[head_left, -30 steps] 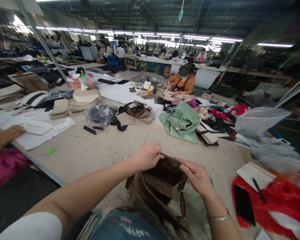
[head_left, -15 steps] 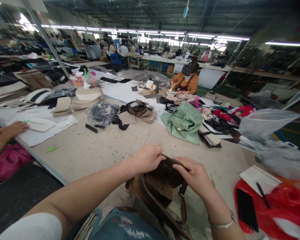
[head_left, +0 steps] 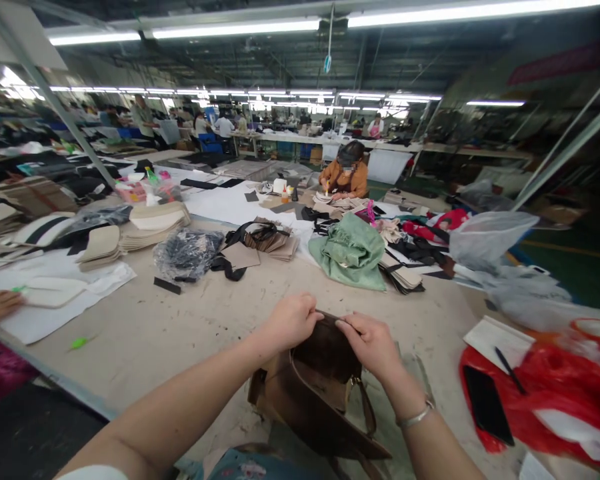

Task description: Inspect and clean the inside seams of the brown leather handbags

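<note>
A brown bag [head_left: 300, 407] with straps and a small metal buckle stands open at the near edge of the table, its dark inside showing. My left hand [head_left: 293, 323] pinches the bag's far rim from the left. On the same rim, a short way to the right, my right hand [head_left: 370, 343] grips with thumb on the near side and fingers behind. The right wrist wears a silver bangle. A flap of the bag hangs toward my body, above a blue-green printed apron.
Beyond the bag lie a green cloth bundle [head_left: 350, 250], a plastic-wrapped black bundle [head_left: 187, 253] and stacked panels. At right, a black phone [head_left: 487, 407] rests on red plastic. Another person's hand [head_left: 0, 307] is at the left edge; a person in orange [head_left: 347, 177] sits across.
The view has tilted up and shifted. My hands have come closer together along the rim, and the bag's front flap is spread wider toward me.
</note>
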A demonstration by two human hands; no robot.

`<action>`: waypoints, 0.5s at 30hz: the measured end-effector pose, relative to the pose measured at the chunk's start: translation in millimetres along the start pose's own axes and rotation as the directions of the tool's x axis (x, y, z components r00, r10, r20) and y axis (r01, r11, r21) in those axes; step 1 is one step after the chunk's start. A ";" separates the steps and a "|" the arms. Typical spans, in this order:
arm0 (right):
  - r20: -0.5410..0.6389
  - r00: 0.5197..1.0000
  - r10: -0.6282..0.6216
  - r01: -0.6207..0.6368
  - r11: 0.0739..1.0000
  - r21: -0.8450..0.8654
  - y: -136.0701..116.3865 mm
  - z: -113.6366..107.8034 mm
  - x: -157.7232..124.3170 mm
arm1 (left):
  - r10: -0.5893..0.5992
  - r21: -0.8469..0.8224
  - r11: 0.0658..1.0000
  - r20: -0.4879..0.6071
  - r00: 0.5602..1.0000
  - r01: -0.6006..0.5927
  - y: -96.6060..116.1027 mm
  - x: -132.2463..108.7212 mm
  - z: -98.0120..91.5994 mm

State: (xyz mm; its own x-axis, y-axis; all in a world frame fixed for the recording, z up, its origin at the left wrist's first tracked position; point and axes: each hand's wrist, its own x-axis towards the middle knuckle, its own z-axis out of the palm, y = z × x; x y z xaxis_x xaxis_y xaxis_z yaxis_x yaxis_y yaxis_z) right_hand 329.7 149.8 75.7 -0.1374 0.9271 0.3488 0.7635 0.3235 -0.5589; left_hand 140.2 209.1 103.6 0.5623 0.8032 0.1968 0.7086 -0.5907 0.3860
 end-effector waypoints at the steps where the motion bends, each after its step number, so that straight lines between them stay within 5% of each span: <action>1: 0.021 1.000 0.010 -0.010 1.000 0.002 -0.2 -2.5 0.6 | -0.001 -0.001 1.000 0.009 1.000 0.001 0.2 0.8 -0.8; 7: 0.162 0.986 0.029 -0.030 1.000 0.002 -7.9 -17.0 7.7 | 0.009 -0.022 1.000 0.034 0.999 -0.008 -2.1 0.8 -3.5; 15: 0.143 0.986 0.084 -0.019 0.914 -0.406 -19.3 -4.8 22.1 | 0.097 -0.043 0.995 0.034 0.995 -0.095 -0.6 -23.6 -21.6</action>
State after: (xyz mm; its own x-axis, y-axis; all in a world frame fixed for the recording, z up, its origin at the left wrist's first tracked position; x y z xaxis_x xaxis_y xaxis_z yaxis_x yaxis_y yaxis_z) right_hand 314.9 163.1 97.8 -0.1613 0.9686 0.1893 0.9564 0.2007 -0.2122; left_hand 117.3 192.2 118.3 0.6423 0.7393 0.2024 0.6328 -0.6604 0.4042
